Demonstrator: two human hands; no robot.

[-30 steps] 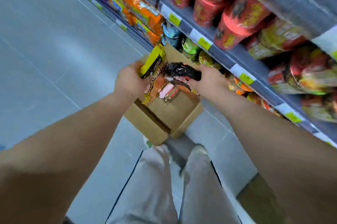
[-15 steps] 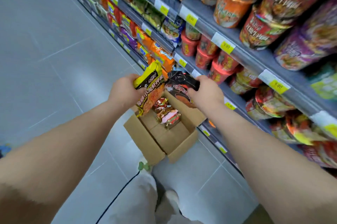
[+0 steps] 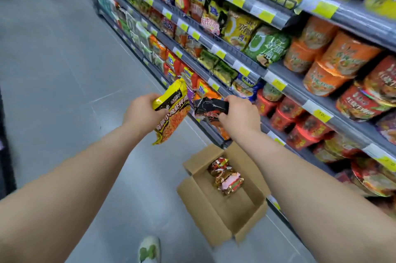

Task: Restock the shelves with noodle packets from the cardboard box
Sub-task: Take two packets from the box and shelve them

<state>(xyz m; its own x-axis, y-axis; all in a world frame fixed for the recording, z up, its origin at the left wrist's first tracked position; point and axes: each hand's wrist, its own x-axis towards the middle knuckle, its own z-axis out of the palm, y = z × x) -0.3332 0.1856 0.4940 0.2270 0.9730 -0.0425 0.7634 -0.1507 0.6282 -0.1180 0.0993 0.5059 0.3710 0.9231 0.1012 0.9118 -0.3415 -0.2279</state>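
Currently the left hand [image 3: 141, 113] is clamping a yellow packet [image 3: 171, 114] hanging below its grip — the right hand [image 3: 240, 118] is clutching a black packet [image 3: 211, 106] jutting leftward.

One held yellow packet [image 3: 171, 113], one held black packet [image 3: 211, 108], one box [image 3: 203, 213]

Aloft: yellow packet [image 3: 171, 117], black packet [image 3: 211, 105]; open cardboard box [image 3: 205, 217] on floor [image 3: 64, 69], red packets [image 3: 227, 177] inside.

The left hand [image 3: 141, 112] grips a yellow noodle packet [image 3: 171, 112] near its top, and the rest hangs below the fingers [image 3: 150, 98]. Just beside it, the right hand [image 3: 240, 117] clutches a black noodle packet [image 3: 210, 108]. Below both hands, an open cardboard box [image 3: 203, 205] on the floor [image 3: 64, 69] holds a few packets [image 3: 227, 177], close to the stocked shelves [image 3: 300, 95].
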